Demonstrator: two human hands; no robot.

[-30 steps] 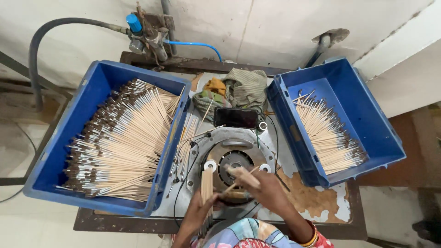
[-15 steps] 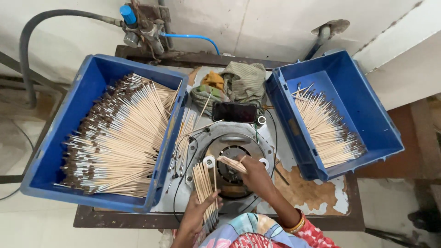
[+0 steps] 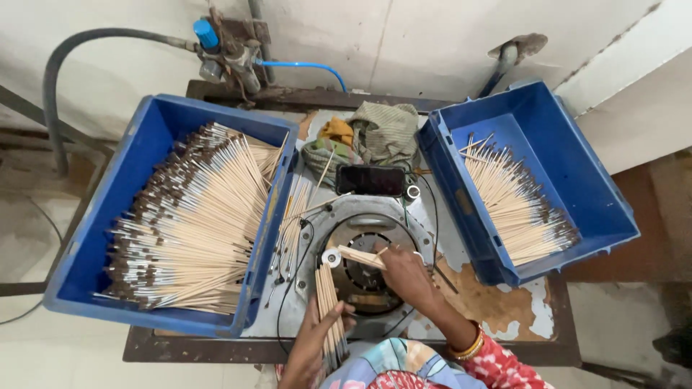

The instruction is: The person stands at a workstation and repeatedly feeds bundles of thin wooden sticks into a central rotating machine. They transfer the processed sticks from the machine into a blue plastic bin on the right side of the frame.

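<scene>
We see the big blue crate (image 3: 86, 238) at left, heaped with sticks, and a smaller blue crate (image 3: 548, 180) at upper right. At bottom centre our left hand (image 3: 313, 346) grips a bundle of sticks (image 3: 330, 310), long axis near vertical, now drawn closer together than before. Our right hand (image 3: 404, 274) pinches a few sticks (image 3: 360, 256) pointing left over the round machine plate (image 3: 367, 281), much as before.

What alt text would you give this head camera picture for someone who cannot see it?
Seen from above, a person's right hand holds a few thin wooden sticks over a round metal machine while the left hand grips a bundle of sticks. A full blue crate sits left; a sparser blue crate sits right.
</scene>
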